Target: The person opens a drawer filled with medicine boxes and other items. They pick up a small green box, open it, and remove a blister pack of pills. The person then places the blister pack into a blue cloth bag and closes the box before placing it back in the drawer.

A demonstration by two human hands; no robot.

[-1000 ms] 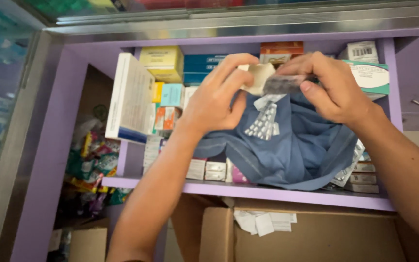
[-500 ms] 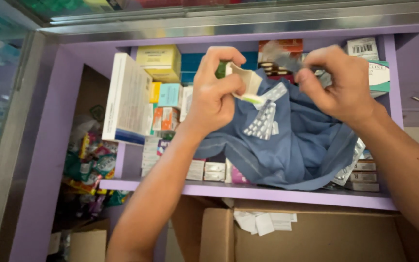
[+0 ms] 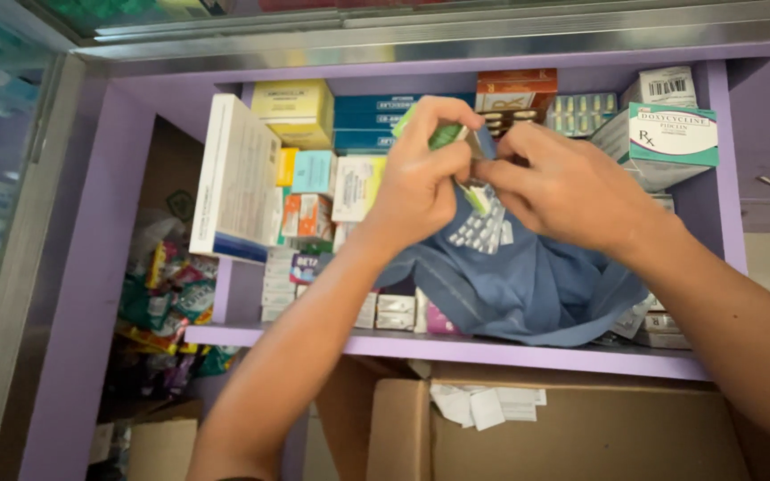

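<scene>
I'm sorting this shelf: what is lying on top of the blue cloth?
A silvery blister strip of tablets lies on the blue cloth, just below both hands. Whatever sits beneath the cloth is covered.

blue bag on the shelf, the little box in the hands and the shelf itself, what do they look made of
Blue bag: looks like thin glossy plastic film, going by its creases and sheen.
Small white-and-green box in the left hand: seems to be printed paperboard, with folded flaps.
Purple shelf: matte painted board, probably wood.
</scene>
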